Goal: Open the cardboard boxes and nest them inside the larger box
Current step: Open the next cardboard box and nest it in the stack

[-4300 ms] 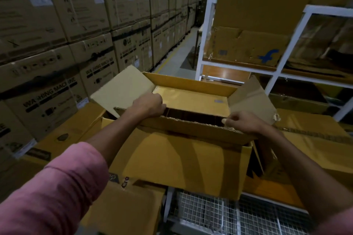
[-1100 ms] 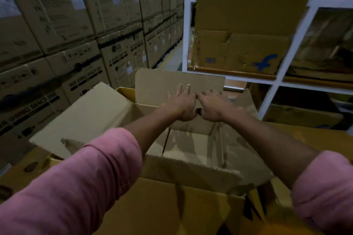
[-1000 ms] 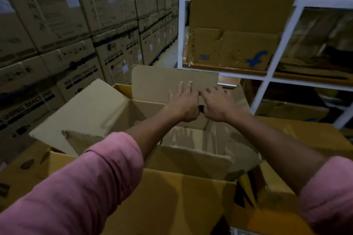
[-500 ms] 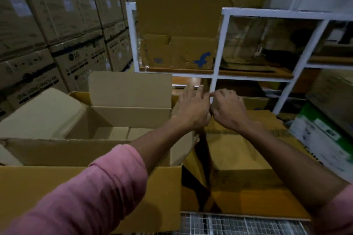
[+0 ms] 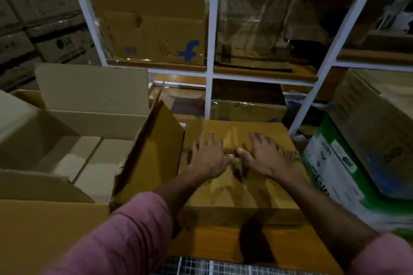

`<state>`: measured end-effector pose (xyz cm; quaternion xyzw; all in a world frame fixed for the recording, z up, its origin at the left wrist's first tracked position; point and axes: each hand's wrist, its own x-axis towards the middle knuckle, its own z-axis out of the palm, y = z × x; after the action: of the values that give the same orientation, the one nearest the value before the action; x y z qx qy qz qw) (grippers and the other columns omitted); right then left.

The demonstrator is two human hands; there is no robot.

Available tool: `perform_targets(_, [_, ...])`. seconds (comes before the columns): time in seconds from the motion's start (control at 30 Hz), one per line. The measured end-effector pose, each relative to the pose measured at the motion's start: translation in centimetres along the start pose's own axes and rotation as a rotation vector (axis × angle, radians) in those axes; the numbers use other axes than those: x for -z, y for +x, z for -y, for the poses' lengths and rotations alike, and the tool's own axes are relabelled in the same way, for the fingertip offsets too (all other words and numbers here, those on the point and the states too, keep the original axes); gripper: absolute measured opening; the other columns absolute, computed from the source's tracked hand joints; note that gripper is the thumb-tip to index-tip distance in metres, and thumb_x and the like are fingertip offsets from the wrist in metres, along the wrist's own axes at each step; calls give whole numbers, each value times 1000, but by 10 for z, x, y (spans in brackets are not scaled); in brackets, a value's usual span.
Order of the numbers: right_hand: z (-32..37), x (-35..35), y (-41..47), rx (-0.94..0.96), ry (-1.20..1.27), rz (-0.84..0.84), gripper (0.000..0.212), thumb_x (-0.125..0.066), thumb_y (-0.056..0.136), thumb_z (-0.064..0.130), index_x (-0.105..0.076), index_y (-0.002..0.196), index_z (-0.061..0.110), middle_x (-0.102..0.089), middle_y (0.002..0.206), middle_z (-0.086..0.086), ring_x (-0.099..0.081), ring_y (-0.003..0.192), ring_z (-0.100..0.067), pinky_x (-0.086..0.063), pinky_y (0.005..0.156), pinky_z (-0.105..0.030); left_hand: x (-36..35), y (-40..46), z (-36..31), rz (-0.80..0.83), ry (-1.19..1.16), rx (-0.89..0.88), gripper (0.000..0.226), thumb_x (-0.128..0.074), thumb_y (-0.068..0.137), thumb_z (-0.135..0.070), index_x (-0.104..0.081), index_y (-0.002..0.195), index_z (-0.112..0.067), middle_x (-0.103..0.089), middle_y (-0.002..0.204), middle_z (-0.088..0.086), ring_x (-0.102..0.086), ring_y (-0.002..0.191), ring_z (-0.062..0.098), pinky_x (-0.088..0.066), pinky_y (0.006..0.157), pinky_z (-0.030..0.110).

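A large yellow-brown outer box stands open at the left, with a paler box nested inside it, flaps up. To its right lies a stack of flattened cardboard boxes. My left hand and my right hand lie side by side on top of that stack, fingers spread and nearly straight, thumbs close together. Neither hand grips anything that I can see.
A white metal rack with cardboard on its shelves stands just behind. A green and white printed carton sits at the right. Stacked appliance cartons fill the far left. A wire mesh surface shows at the bottom edge.
Both hands left the nested box's far flap, swung right and came down flat onto the flattened cardboard stack. My view turned right with them.
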<state>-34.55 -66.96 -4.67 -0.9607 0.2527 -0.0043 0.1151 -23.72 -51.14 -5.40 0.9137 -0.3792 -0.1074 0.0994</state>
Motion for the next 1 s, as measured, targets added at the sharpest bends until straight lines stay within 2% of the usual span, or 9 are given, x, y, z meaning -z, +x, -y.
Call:
perform_targets(0.1, [-40, -26, 6, -79, 20, 116, 83, -27, 94, 75, -10, 161, 28, -9, 170, -5, -9, 153, -40, -13, 120, -63, -26, 8, 1, 13, 38, 60, 75, -36, 99, -66, -24, 157, -20, -1, 170, 13, 1, 153, 42, -8, 119, 63])
perform_targets(0.2, [-71, -46, 14, -121, 28, 194, 86, -26, 91, 80, -6, 160, 32, 1, 170, 3, 3, 153, -45, -4, 120, -68, -37, 22, 8, 46, 48, 131, 77, -33, 99, -68, -16, 160, -24, 6, 170, 12, 8, 153, 43, -4, 120, 63])
perform_targets(0.33, [-96, -63, 24, -119, -10, 179, 87, -12, 84, 89, -6, 156, 41, 8, 169, 11, 10, 150, -52, 2, 116, -73, -46, 43, 23, 114, 101, 182, 84, -27, 94, -77, -1, 162, -33, 17, 169, 10, 18, 150, 50, 3, 120, 67])
perform_targets(0.5, [-108, -65, 49, -123, -59, 101, 90, -8, 83, 90, -7, 157, 40, 6, 170, 9, 10, 151, -51, 5, 114, -76, -52, 71, 46, 144, -26, 289, 84, -25, 92, -81, 2, 160, -40, 23, 168, 6, 30, 147, 47, 13, 117, 67])
perform_targets(0.63, [-119, -58, 74, -137, -52, 69, 89, -12, 84, 90, -12, 157, 39, 1, 170, 8, 10, 150, -54, -2, 113, -78, -54, 83, 60, 89, -60, 282, 84, -28, 91, -81, 0, 160, -42, 23, 168, 3, 24, 149, 47, 10, 119, 63])
perform_targets(0.73, [-129, -55, 90, -149, -9, 78, 94, -14, 79, 95, -9, 157, 42, 1, 170, 9, -1, 148, -57, -15, 111, -78, -54, 96, 67, 55, -85, 270, 88, -29, 88, -85, 1, 160, -43, 24, 168, 0, 14, 151, 47, 2, 119, 64])
perform_targets(0.83, [-133, -51, 99, -141, 18, 88, 93, -23, 80, 93, -9, 156, 42, 0, 170, 7, -16, 144, -56, -29, 105, -72, -54, 111, 70, 48, -121, 278, 92, -31, 86, -87, 1, 160, -43, 23, 168, -3, 10, 151, 48, -4, 119, 66])
perform_targets(1.0, [-137, -52, 105, -153, 23, 102, 95, -28, 79, 94, -8, 156, 43, 3, 169, 8, -20, 142, -55, -39, 100, -66, -63, 128, 74, 7, -115, 294, 102, -33, 75, -93, -6, 160, -43, 14, 169, -6, -5, 150, 50, -19, 116, 68])
